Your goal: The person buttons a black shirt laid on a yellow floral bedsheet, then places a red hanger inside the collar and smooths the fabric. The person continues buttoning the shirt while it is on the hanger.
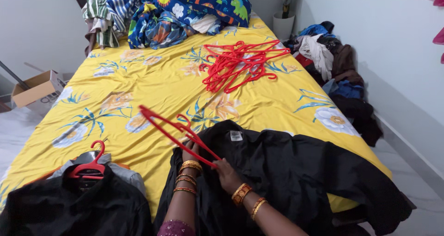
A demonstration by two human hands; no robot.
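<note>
With your left hand (190, 149) and right hand (225, 171) both closed on the red hanger (178, 133) at the black shirt (296, 171) collar, at six o'clock on the bed (162, 85), its far arm could snag the fabric.

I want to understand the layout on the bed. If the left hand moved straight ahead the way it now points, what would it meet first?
Probably only the bare yellow bedsheet. The left hand, gripping a red hanger, points up the bed; further along lies the pile of red hangers, though depth is unclear.
</note>
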